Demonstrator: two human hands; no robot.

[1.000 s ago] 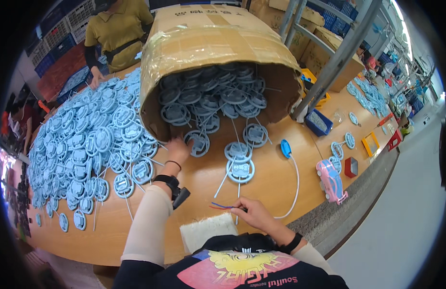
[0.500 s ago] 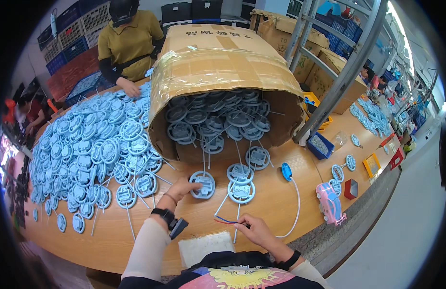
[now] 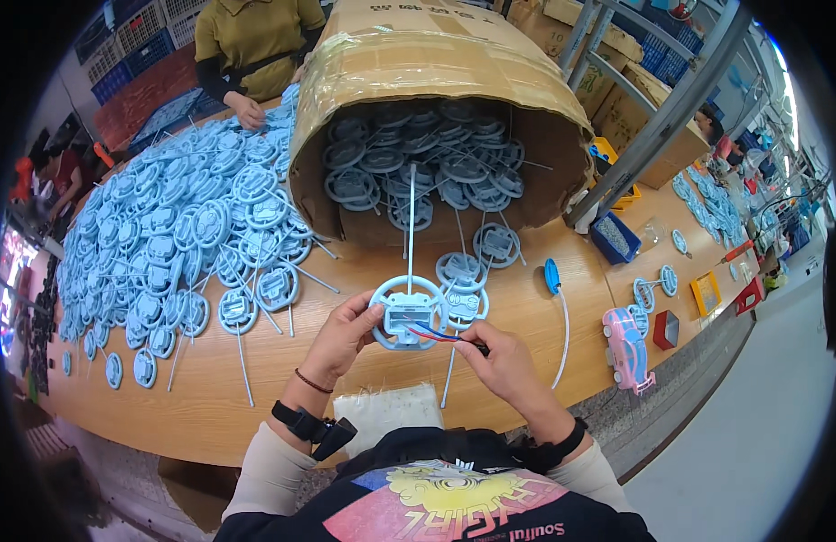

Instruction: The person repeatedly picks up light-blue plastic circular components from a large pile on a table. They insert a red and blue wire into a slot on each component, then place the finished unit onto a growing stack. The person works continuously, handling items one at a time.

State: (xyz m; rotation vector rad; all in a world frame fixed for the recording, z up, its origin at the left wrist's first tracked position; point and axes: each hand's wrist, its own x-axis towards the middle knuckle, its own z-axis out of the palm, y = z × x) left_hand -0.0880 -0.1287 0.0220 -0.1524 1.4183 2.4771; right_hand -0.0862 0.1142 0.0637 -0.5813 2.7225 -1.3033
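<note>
My left hand [image 3: 342, 336] grips the rim of a light-blue toy steering wheel [image 3: 405, 341], holding it above the table. The wheel's hub has an open recess facing up, and a long pale rod points away toward the carton. In my right hand [image 3: 503, 363] the fingers pinch a thin pair of red and blue wires [image 3: 436, 334] with a black end. The wire tips reach into the hub recess; whether they touch anything inside cannot be made out. Just behind, another steering wheel [image 3: 464, 305] lies partly hidden by the held one.
A heap of steering wheels [image 3: 165, 235] covers the left side. A large carton [image 3: 436, 68] lies open toward me with more inside. At right are a blue oval piece on a white tube [image 3: 552, 276], a blue bin [image 3: 614, 238], a pink toy car [image 3: 629, 352] and a metal post [image 3: 662, 117].
My left hand has picked up the steering wheel from the table and brought it nearer. My right hand has moved up and right, bringing the wires to the hub. The view has tilted down.
</note>
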